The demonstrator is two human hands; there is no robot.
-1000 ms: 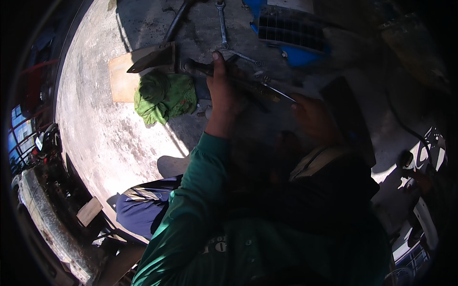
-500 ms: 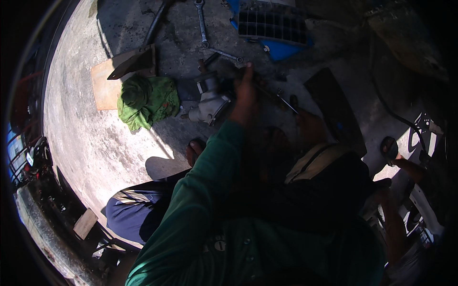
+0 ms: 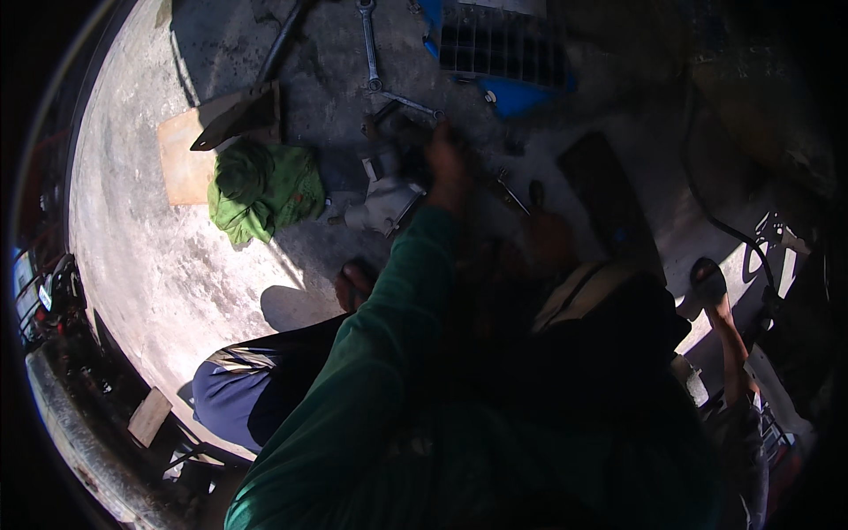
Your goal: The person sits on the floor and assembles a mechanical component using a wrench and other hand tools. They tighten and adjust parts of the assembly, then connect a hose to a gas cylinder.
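Note:
My left hand (image 3: 447, 164), at the end of a green sleeve, reaches forward onto a dark metal part (image 3: 402, 132) lying on the concrete floor. Shadow hides whether the fingers grip it. Just left of the hand lies a pale grey cast metal part (image 3: 382, 201). My right hand (image 3: 549, 237) is a dim shape in deep shadow near some small tools (image 3: 511, 190), and its fingers cannot be made out. My foot (image 3: 353, 283) and knee in blue trousers (image 3: 238, 397) are below the parts.
A crumpled green rag (image 3: 261, 185) lies beside a cardboard sheet (image 3: 181, 163) and a dark metal bracket (image 3: 238, 115). A long wrench (image 3: 367, 44) and a blue crate with a grille (image 3: 503, 44) lie further out. A dark board (image 3: 609, 203) and another person's leg (image 3: 729, 336) are at right.
My left hand held a long metal piece up near the camera; it has since gone down and forward to the parts on the floor. The view has shifted right.

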